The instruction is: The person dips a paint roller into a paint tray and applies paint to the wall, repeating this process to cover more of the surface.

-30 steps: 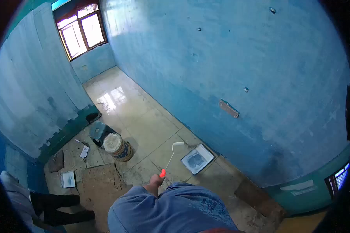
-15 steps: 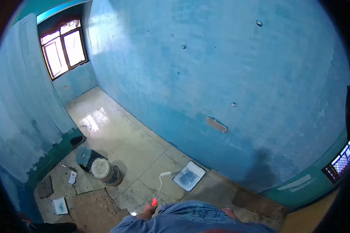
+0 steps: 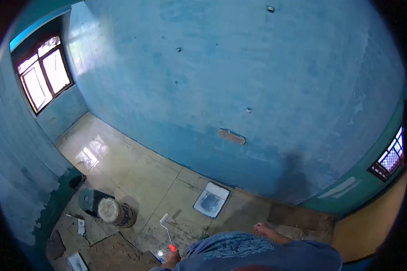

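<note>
In the head view, my left hand [image 3: 171, 258] grips a paint roller [image 3: 169, 233] by its orange-red handle. The roller's white sleeve points away from me above the tiled floor, left of the paint tray. My right hand [image 3: 263, 230] is held out to the right of my body, with its fingers curled in and nothing visible in them. On the floor near the wall lies the white paint tray [image 3: 218, 189], with grey-blue paint smeared in it. It sits between my two hands, farther forward, and neither hand touches it.
A paint bucket [image 3: 124, 216] stands at the left beside a dark green box-like object [image 3: 88, 198]. Brown sheeting [image 3: 117, 253] covers part of the floor, with a small white tray [image 3: 77, 262] beside it. The blue wall [image 3: 257, 67] rises ahead; a wooden panel [image 3: 371, 221] is at right.
My view has turned to the right. The roller has moved left and nearer to me, away from the tray. My right hand has swung out forward from beside my body.
</note>
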